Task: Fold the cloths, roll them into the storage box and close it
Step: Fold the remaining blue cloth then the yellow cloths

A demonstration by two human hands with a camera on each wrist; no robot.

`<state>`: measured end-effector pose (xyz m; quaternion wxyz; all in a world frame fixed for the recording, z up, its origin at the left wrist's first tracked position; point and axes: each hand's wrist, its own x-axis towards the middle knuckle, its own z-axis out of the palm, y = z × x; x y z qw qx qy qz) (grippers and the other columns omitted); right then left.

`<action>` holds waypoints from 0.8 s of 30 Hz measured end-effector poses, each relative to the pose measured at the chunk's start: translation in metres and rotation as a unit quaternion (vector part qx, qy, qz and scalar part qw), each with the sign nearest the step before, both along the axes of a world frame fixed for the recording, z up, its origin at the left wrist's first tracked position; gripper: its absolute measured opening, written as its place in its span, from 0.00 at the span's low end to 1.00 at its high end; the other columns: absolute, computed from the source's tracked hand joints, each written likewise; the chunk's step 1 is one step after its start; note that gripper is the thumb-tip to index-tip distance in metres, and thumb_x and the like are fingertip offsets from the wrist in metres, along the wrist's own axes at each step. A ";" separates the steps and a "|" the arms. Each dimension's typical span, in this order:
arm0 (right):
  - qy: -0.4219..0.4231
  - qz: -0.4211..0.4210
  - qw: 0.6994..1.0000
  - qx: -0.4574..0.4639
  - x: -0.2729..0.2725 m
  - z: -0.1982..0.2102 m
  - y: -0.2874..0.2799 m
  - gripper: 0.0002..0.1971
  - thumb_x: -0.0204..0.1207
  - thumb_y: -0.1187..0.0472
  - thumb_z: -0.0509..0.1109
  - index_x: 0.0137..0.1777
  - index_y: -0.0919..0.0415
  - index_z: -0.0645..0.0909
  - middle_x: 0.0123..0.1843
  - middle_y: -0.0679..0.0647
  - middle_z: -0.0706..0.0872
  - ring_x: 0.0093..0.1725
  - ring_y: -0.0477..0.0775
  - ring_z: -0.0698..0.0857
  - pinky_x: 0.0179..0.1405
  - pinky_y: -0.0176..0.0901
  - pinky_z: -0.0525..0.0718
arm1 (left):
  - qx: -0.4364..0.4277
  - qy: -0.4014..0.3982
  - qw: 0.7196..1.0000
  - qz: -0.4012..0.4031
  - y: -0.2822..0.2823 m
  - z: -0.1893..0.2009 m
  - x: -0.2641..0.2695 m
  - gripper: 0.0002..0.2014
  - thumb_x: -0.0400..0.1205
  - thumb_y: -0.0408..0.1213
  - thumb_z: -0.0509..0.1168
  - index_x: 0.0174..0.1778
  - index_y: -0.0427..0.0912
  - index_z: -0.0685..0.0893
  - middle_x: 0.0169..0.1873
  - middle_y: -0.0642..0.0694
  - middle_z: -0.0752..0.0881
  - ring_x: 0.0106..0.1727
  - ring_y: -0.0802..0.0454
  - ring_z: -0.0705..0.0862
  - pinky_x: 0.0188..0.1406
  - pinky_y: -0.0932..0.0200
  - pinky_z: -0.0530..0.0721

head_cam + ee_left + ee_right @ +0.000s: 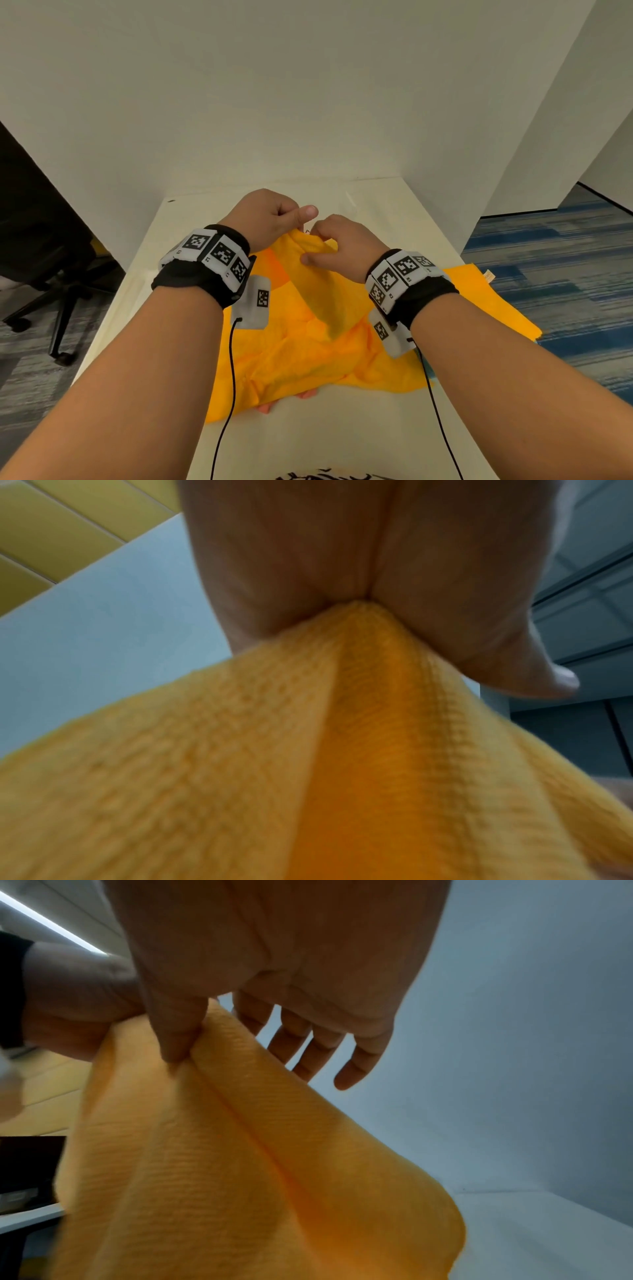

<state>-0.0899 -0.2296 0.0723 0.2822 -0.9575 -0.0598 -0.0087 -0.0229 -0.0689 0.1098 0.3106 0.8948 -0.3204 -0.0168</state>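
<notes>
While both hands lift yellow cloth [308, 329] off table [342, 445]: left hand [270, 219] pinches corner, right hand [337, 245] pinches edge beside it, other fingers [322, 1047] spread. Likely soft, light, limp; grip hemmed corners.

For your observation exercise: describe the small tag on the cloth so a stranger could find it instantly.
Start at the white table and the orange cloth spread over it. Follow the cloth to its far right corner, overhanging the table edge: the small pale tag sticks out there, the only non-orange bit.

Head view looking down, wrist views close, somewhat blurred, sharing cloth [308, 329]
</notes>
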 end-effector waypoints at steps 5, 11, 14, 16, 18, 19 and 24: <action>-0.024 -0.076 0.995 -0.067 0.005 -0.001 -0.021 0.13 0.79 0.45 0.65 0.40 0.53 0.77 0.44 0.52 0.77 0.47 0.55 0.79 0.47 0.51 0.78 | 0.056 -0.006 0.998 0.030 0.011 -0.002 0.006 0.14 0.77 0.54 0.69 0.40 0.46 0.85 0.27 0.53 0.74 0.30 0.58 0.71 0.29 0.63 0.65; -0.054 -0.203 0.976 -0.049 0.007 0.003 -0.044 0.13 0.79 0.53 0.61 0.33 0.53 0.69 0.34 0.49 0.73 0.40 0.57 0.77 0.44 0.50 0.72 | 0.172 -0.006 0.982 0.073 0.021 -0.005 0.016 0.17 0.81 0.54 0.64 0.41 0.42 0.85 0.34 0.45 0.80 0.39 0.49 0.77 0.31 0.62 0.69; -0.066 -0.260 0.963 -0.009 0.007 0.010 -0.052 0.13 0.80 0.55 0.60 0.34 0.51 0.66 0.33 0.49 0.73 0.42 0.59 0.78 0.48 0.55 0.75 | 0.170 -0.015 0.980 0.105 0.028 -0.004 0.020 0.20 0.83 0.52 0.62 0.29 0.45 0.77 0.27 0.47 0.73 0.32 0.51 0.73 0.28 0.60 0.64; -0.084 -0.303 0.949 0.026 0.004 0.014 -0.059 0.11 0.80 0.55 0.59 0.35 0.50 0.66 0.33 0.48 0.74 0.42 0.59 0.78 0.53 0.57 0.76 | 0.181 -0.034 0.974 0.130 0.034 -0.003 0.024 0.23 0.84 0.53 0.60 0.27 0.42 0.73 0.25 0.46 0.71 0.28 0.52 0.70 0.27 0.59 0.63; -0.108 -0.344 0.932 0.046 0.002 0.016 -0.066 0.10 0.80 0.54 0.60 0.37 0.50 0.67 0.33 0.47 0.74 0.41 0.58 0.77 0.56 0.58 0.77 | 0.194 -0.055 0.966 0.163 0.039 -0.002 0.027 0.25 0.85 0.53 0.57 0.25 0.41 0.69 0.24 0.45 0.69 0.28 0.49 0.69 0.26 0.58 0.63; -0.119 -0.361 0.924 0.048 0.000 0.017 -0.068 0.08 0.80 0.53 0.60 0.39 0.51 0.68 0.33 0.46 0.73 0.41 0.58 0.77 0.57 0.58 0.76 | 0.190 -0.061 0.963 0.183 0.042 -0.002 0.028 0.25 0.85 0.53 0.56 0.25 0.41 0.68 0.24 0.45 0.69 0.28 0.48 0.70 0.27 0.57 0.63; -0.160 -0.402 0.898 0.081 -0.004 0.017 -0.072 0.04 0.80 0.54 0.62 0.48 0.54 0.71 0.34 0.46 0.74 0.41 0.56 0.77 0.61 0.61 0.77 | 0.095 -0.055 0.956 0.272 0.046 0.003 0.032 0.23 0.87 0.50 0.52 0.30 0.40 0.68 0.27 0.42 0.73 0.35 0.42 0.74 0.37 0.52 0.67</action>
